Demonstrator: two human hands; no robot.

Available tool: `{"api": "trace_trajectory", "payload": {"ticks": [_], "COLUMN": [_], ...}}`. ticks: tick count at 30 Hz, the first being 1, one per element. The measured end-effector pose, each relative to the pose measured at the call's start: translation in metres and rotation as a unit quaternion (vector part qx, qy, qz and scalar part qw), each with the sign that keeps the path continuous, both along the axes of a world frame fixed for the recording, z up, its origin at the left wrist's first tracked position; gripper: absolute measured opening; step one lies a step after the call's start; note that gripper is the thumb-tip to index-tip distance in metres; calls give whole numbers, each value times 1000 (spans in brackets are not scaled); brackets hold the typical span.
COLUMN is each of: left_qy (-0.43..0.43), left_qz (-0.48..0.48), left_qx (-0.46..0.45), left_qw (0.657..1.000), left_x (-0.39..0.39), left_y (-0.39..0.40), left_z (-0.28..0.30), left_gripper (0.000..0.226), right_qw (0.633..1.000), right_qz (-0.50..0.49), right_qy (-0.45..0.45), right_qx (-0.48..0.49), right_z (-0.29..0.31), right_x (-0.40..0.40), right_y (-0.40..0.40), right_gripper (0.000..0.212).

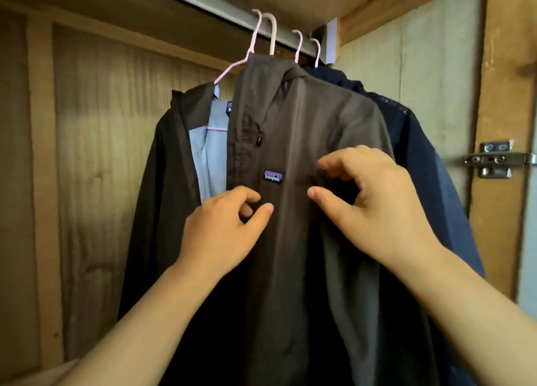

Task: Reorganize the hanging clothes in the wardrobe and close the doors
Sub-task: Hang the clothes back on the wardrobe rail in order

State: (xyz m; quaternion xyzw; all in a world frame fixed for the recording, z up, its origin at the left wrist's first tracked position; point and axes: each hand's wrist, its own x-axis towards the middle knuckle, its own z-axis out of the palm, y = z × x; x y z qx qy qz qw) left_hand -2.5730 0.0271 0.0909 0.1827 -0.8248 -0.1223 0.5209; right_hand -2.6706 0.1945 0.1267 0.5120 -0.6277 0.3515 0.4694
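A brown jacket (313, 141) with a small chest logo hangs in front on a pale hanger (272, 34) from the metal rail (220, 6). My left hand (226, 228) is at its chest just below the logo, fingers curled and apart, not clearly gripping cloth. My right hand (374, 202) hovers at the jacket's right chest, thumb and fingers spread. Behind on the left hangs a dark jacket with light blue lining (180, 153) on a pink hanger (247, 51). A navy jacket (430, 159) hangs behind on the right.
Wooden back panels (96, 153) of the wardrobe fill the left. The right side wall (436, 66) is close to the navy jacket. A metal door hinge (494, 159) sits on the wooden frame at the right edge. Two more pink hanger hooks (308, 45) sit on the rail's right end.
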Motion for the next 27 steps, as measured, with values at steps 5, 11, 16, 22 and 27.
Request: {"api": "trace_trajectory", "payload": {"ticks": [5, 11, 16, 22, 27], "left_qy": [-30, -52, -75, -103, -196], "left_qz": [-66, -165, -263, -401, -452], "left_qx": [10, 23, 30, 29, 39], "left_qw": [997, 985, 962, 910, 869], "left_x": [8, 21, 29, 35, 28], "left_y": [24, 61, 115, 217, 301], "left_z": [-49, -94, -126, -176, -207], "left_gripper": [31, 41, 37, 27, 31], "right_qw": [997, 983, 957, 895, 835], "right_qz": [9, -19, -65, -159, -214], "right_qy": [-75, -179, -282, -417, -506], "right_qx": [10, 25, 15, 30, 37], "right_z": [-65, -135, -189, -255, -283], "right_x": [14, 28, 38, 79, 130], "right_y": [29, 74, 131, 234, 330], "right_gripper": [32, 34, 34, 33, 28]}}
